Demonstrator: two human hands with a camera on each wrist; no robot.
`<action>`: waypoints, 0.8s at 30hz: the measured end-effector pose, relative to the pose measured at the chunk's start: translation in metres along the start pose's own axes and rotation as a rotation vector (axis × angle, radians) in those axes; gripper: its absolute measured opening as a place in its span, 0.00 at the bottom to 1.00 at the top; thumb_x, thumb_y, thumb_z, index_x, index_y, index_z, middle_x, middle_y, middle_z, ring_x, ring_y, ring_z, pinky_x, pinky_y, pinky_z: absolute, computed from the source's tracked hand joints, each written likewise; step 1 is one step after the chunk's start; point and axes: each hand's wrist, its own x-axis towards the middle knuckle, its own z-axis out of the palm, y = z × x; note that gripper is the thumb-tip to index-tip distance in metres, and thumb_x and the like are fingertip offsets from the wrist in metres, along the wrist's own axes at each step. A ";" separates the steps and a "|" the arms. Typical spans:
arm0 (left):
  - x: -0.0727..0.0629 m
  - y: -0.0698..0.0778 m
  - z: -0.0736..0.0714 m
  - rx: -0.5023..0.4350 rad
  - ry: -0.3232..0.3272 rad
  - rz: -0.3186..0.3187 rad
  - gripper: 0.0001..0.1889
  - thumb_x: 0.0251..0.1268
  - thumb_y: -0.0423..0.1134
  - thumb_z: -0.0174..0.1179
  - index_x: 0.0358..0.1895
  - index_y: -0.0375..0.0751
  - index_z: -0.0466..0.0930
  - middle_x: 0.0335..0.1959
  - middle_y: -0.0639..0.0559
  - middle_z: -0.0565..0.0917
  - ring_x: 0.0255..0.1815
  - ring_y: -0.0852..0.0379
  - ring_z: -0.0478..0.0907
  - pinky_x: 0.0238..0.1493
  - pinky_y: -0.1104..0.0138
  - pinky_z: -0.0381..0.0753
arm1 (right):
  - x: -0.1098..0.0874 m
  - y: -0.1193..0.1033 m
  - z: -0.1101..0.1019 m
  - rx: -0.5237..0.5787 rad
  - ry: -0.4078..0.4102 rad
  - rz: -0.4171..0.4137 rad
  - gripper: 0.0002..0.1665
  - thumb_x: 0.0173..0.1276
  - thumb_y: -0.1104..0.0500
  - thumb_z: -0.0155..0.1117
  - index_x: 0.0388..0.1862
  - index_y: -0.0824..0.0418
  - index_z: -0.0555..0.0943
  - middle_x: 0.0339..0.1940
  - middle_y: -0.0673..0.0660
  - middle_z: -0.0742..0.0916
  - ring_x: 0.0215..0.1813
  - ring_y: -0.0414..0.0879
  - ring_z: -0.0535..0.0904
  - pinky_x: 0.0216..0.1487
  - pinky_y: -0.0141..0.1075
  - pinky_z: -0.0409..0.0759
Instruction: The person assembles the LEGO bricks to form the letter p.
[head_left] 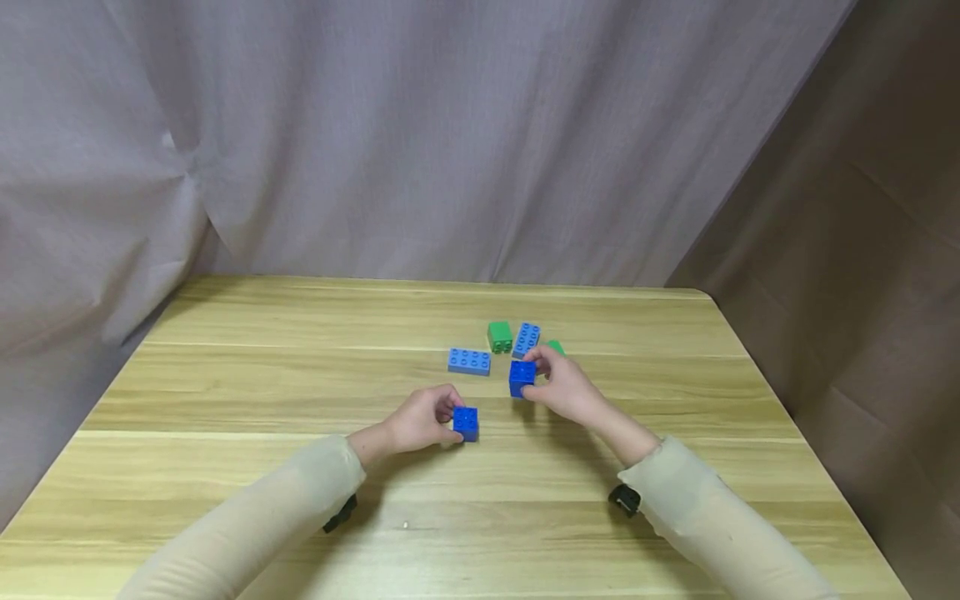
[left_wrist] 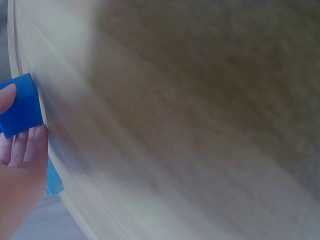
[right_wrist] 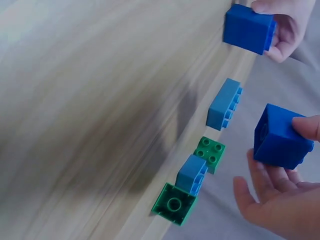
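My left hand (head_left: pixel 420 421) pinches a dark blue square toy brick (head_left: pixel 466 423) between thumb and fingers, studs up. Another dark blue brick (head_left: pixel 522 379) is in my right hand (head_left: pixel 567 390), gripped the same way, farther back and to the right. In the right wrist view, both dark blue bricks appear apart, with the right one (right_wrist: pixel 282 137) above the tabletop. The left wrist view catches the left brick (left_wrist: pixel 22 105) at its edge. Whether the left brick touches the table is unclear.
Beyond the hands lie two lighter blue long bricks, one crosswise (head_left: pixel 469 362) and one slanted (head_left: pixel 527 338). A green brick (head_left: pixel 499 337) lies on its side between them. Another green brick (right_wrist: pixel 174 204) shows its hollow underside. Grey curtain (head_left: pixel 450 150) hangs behind the wooden table (head_left: pixel 262 358).
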 end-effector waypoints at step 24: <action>-0.002 -0.001 -0.001 0.000 0.000 0.012 0.17 0.46 0.29 0.70 0.39 0.36 0.74 0.39 0.44 0.83 0.41 0.55 0.78 0.48 0.66 0.82 | -0.008 -0.019 0.033 0.158 -0.029 -0.092 0.22 0.56 0.63 0.69 0.50 0.60 0.75 0.50 0.61 0.82 0.54 0.57 0.77 0.59 0.54 0.75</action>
